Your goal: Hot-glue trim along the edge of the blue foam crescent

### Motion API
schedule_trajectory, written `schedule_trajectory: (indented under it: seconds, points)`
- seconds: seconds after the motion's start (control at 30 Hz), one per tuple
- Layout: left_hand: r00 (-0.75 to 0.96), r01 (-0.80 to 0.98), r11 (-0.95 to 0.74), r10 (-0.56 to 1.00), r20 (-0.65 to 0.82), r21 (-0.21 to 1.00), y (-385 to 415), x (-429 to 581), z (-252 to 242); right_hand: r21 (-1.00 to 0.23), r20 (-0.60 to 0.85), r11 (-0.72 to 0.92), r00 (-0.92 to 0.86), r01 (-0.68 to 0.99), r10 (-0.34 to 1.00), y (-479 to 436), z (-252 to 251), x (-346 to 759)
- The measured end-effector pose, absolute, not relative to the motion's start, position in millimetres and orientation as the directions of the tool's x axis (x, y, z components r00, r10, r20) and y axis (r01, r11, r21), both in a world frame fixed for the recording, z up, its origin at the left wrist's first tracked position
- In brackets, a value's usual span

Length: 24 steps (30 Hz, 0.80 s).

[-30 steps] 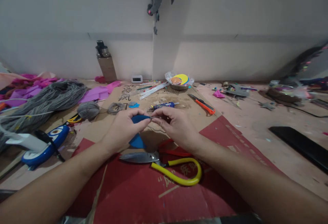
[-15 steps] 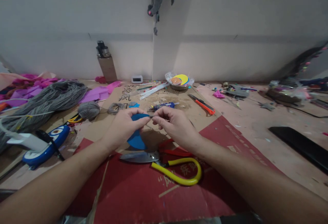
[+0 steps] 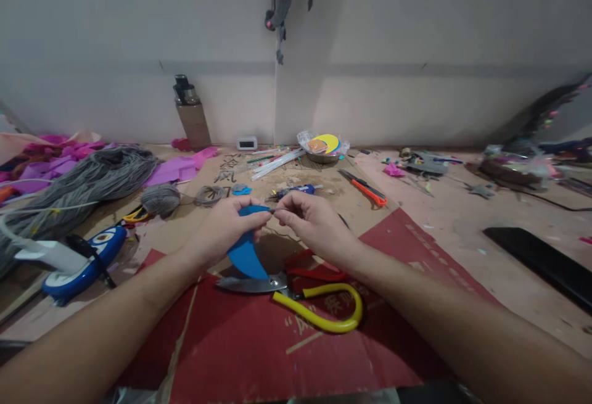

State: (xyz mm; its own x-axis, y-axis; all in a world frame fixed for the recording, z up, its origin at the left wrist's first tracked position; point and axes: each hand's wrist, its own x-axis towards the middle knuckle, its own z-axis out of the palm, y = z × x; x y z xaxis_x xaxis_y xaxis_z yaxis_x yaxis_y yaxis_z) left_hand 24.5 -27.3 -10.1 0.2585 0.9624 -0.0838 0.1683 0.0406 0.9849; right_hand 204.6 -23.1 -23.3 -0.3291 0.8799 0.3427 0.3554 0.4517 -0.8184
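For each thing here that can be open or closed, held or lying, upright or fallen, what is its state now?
left hand, closed, holding the blue piece.
right hand, fingertips pinched at the blue piece's tip.
shears, lying flat on the red cardboard, blades closed.
bottle, upright, lid on.
utility knife, lying flat; blade too small to tell.

Thing: blue sheet piece [image 3: 245, 255], thin, with a curved lower edge
Pose: hangs down, its top bent over
Place: pinched at the top by the left hand [image 3: 226, 228], off the table
Second thing: thin grey strand [image 3: 274, 211], short and level, between the piece's top and the right hand [image 3: 314, 225]
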Motion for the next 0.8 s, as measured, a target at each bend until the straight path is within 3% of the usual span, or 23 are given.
schedule_trajectory:
  seconds: [0.2, 0.33, 0.53, 0.67, 0.8]
  points:
    - [0.185, -0.051, 0.063, 0.981, -0.052, 0.997, -15, 19, -17, -0.86, 0.293, 0.384, -0.29, 0.336, 0.911, -24, -27, 203]
    - [0.089, -0.15, 0.017, 0.996, -0.004, 0.989, -10, 17, -15, -0.707, 0.395, 0.554, -0.404, 0.44, 0.825, -29, -24, 202]
    - [0.1, -0.197, 0.015, 0.995, 0.005, 0.98, -10, 18, -13, -0.502, 0.433, 0.682, -0.529, 0.531, 0.73, -27, -20, 204]
    - [0.068, -0.167, -0.005, 0.998, 0.016, 0.986, -8, 16, -16, -0.424, 0.449, 0.55, -0.361, 0.72, 0.817, -7, -18, 225]
    - [0.019, -0.185, -0.063, 0.998, 0.067, 0.981, -7, 14, -19, -0.327, 0.332, 0.242, -0.129, 0.913, 0.934, 16, -28, 249]
